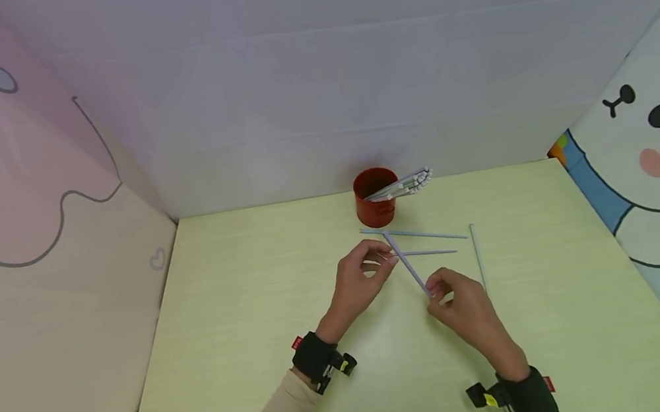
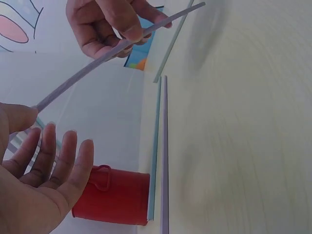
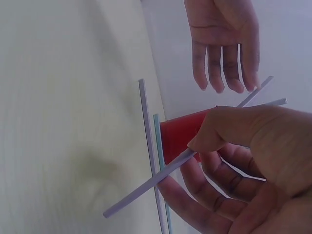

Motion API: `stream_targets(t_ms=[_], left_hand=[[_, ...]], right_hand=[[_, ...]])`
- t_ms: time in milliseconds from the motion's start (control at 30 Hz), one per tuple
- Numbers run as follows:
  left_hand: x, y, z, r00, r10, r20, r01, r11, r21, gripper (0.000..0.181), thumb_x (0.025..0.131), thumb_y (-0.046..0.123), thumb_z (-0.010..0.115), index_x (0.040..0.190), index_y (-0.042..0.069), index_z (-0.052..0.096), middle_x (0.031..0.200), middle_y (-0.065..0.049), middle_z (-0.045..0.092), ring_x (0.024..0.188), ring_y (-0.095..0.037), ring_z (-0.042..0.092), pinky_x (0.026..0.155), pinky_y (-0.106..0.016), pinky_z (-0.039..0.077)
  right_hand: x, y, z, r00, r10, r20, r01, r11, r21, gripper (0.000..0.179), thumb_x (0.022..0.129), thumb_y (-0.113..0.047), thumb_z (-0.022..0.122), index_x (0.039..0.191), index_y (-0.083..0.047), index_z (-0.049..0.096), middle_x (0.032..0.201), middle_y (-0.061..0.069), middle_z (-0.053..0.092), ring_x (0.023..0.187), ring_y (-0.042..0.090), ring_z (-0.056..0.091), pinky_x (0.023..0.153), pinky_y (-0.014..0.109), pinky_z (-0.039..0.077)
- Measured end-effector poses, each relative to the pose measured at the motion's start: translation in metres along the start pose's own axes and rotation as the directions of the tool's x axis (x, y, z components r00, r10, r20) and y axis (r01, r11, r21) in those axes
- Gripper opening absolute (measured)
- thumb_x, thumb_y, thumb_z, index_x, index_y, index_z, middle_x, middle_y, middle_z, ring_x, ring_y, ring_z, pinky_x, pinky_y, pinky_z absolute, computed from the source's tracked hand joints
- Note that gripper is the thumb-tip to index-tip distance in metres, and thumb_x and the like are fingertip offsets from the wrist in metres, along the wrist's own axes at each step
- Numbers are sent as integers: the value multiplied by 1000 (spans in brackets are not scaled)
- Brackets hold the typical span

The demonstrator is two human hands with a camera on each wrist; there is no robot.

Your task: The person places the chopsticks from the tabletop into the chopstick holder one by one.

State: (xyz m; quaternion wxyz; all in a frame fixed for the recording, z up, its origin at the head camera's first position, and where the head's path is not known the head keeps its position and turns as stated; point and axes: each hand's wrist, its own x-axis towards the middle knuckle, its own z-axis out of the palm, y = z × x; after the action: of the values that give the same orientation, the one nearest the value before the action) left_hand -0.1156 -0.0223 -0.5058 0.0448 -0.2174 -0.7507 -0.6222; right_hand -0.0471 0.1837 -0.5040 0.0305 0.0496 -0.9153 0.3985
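Observation:
Between both hands a thin purple stick [image 1: 409,269] is held slantwise above the table. My left hand [image 1: 359,283] pinches it near its far end, thumb on top, the other fingers spread loosely, as the left wrist view shows. My right hand [image 1: 465,304] grips the stick by its nearer part between thumb and fingers; a short length [image 3: 129,200] juts past the fingers in the right wrist view. Beyond the hands, a blue-green stick [image 1: 434,234] and another purple stick [image 1: 432,252] lie side by side. A pale green stick [image 1: 477,251] lies lengthwise beyond the right hand.
A red cup [image 1: 375,209] stands at the back edge of the pale table [image 1: 244,307]. Out of its mouth, a bundle of pale sticks [image 1: 405,185] leans to the right. Cloth walls enclose the table at the back and sides.

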Motion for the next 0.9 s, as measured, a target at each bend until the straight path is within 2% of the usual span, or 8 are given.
stream_targets(t_ms=[200,333,400,533,700,900], left_hand=[[-1,24,0,997,60,-38,-62,997,-55,20,88,-1,70,106,-1,62,97,-13,68,85,-22,68,72,-41,60],[-1,38,-3,996,64,-59,-71,990,-120,20,87,-6,68,106,-7,61,98,-18,67,85,-27,68,71,-46,59],[-1,39,-4,996,59,-63,-68,985,-159,20,88,-7,67,107,-6,61,99,-20,66,86,-27,68,72,-43,60],[0,31,-3,995,71,-74,-86,971,-224,22,89,-2,67,110,-3,60,101,-16,65,87,-21,68,74,-34,60],[2,33,-6,993,85,-82,-102,969,-225,25,89,-2,67,112,-7,59,102,-14,65,88,-23,68,74,-34,60],[5,37,-14,990,100,-103,-121,967,-226,26,87,-4,68,112,-5,59,102,-14,65,87,-23,67,74,-35,60]], right_hand=[[5,-11,4,999,-53,7,52,998,37,23,74,0,68,92,-12,63,79,-3,64,72,12,62,57,33,59],[7,-20,6,997,-73,20,72,995,64,22,76,0,68,94,-12,62,82,-2,64,75,11,62,59,34,59],[8,-24,7,997,-77,27,74,994,82,22,77,-1,68,95,-13,62,83,-2,65,76,10,62,60,33,60],[10,-31,9,996,-85,35,80,989,121,24,78,-1,71,96,-13,62,85,-1,65,77,11,62,60,30,60],[12,-36,12,993,-106,44,100,987,127,25,79,-2,74,99,-13,62,87,-1,65,78,11,62,62,31,60],[12,-35,9,992,-119,31,116,990,84,25,80,-1,74,101,-9,65,87,0,66,77,13,63,62,33,60]])
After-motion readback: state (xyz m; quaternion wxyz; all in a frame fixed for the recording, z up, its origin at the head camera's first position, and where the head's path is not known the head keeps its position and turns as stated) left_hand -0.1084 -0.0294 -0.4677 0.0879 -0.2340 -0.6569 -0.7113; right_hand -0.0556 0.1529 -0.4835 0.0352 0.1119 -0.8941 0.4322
